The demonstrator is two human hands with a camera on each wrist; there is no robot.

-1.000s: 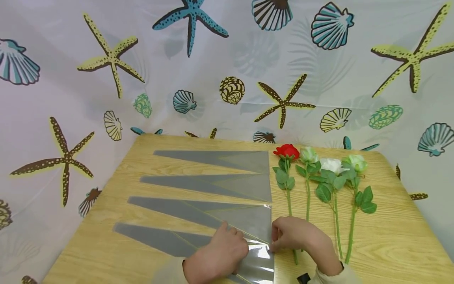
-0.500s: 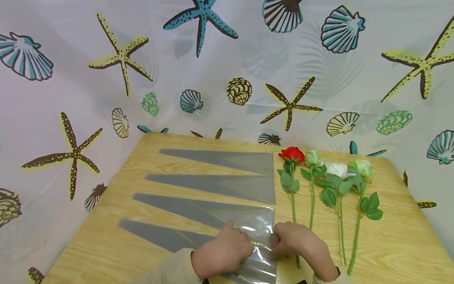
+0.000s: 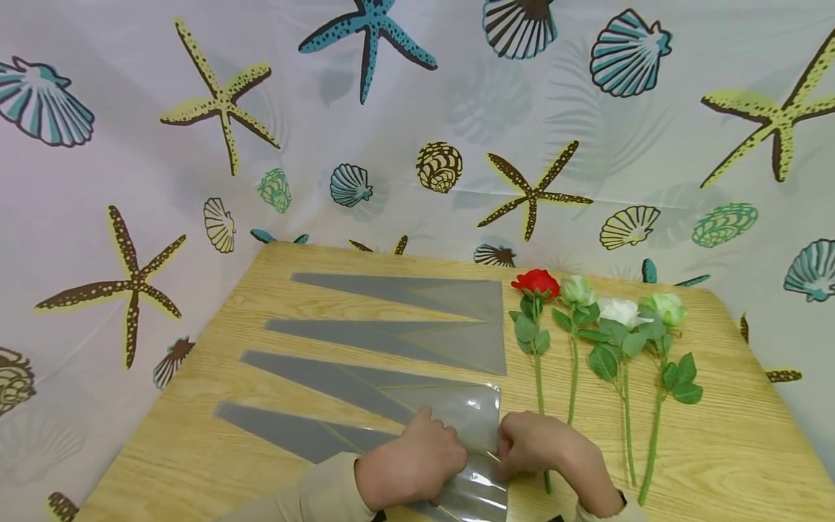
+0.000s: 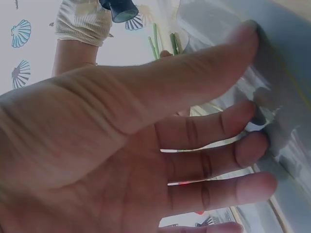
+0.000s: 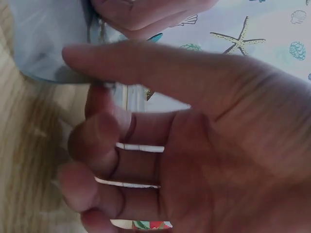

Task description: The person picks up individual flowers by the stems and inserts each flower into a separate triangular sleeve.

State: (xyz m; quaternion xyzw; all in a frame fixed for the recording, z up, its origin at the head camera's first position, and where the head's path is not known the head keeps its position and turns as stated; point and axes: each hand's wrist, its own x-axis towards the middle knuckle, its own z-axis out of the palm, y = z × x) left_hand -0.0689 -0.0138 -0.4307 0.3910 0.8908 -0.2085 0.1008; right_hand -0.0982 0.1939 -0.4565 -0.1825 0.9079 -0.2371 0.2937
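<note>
Flat, tapered plastic flower sleeves with thin gold lines lie across the table, wide ends to the right. My left hand point(image 3: 417, 464) lies over the front two, the nearest sleeve point(image 3: 287, 431) and the one behind it point(image 3: 457, 409). In the left wrist view its fingers point(image 4: 255, 187) are nearly straight and touch the shiny film. At the wide ends, my right hand point(image 3: 544, 446) pinches a film edge point(image 5: 48, 48) between thumb and index finger; its other fingers are curled loosely. Which front sleeve this edge belongs to, I cannot tell.
Two more sleeves point(image 3: 450, 293) lie farther back. To the right, a red rose point(image 3: 536, 283), a pale green rose point(image 3: 577, 290), a white rose point(image 3: 620, 312) and another light green rose point(image 3: 664, 308) lie with stems toward me. A shell-patterned cloth point(image 3: 391, 145) hangs behind the table.
Both hands stay at the wide ends of the front sleeves. The right edge of the second sleeve from the front has shifted slightly left. The head view has turned a little.
</note>
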